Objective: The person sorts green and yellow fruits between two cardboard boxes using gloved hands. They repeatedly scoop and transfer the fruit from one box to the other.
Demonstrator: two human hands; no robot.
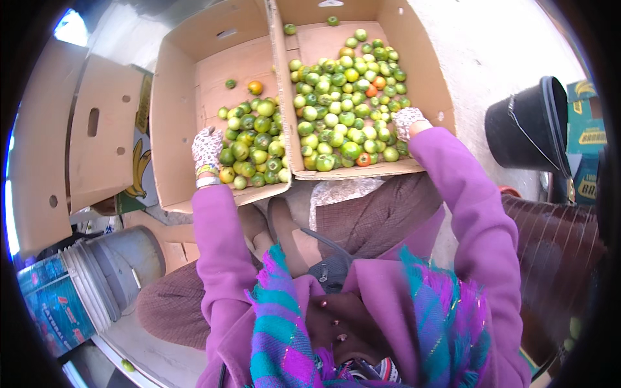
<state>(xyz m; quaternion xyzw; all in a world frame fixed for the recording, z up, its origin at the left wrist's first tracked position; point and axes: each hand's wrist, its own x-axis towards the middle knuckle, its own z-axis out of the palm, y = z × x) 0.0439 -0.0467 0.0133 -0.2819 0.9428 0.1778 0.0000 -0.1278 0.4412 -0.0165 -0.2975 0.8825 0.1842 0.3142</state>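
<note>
Two open cardboard boxes stand side by side before me. The left box [174,111] holds a heap of mostly green tomatoes [262,124] towards its near right corner, with an orange tomato [254,88] lying apart. More tomatoes [346,118], green with a few orange-red ones, cover most of the right box [432,82]. My left hand [207,148], in a white spotted glove, is over the left box beside the heap; its fingers look curled, and their grip is hidden. At the right edge of the other heap is my gloved right hand [407,122], its fingertips turned down out of sight.
A black bucket [524,126] with a wire handle lies tilted at right, near green banana cartons [586,116]. Flattened-looking cardboard [99,131] stands at left. Behind my left arm are a grey bucket [126,266] and a blue printed pack [56,305]. A stray green tomato [127,365] lies lower left.
</note>
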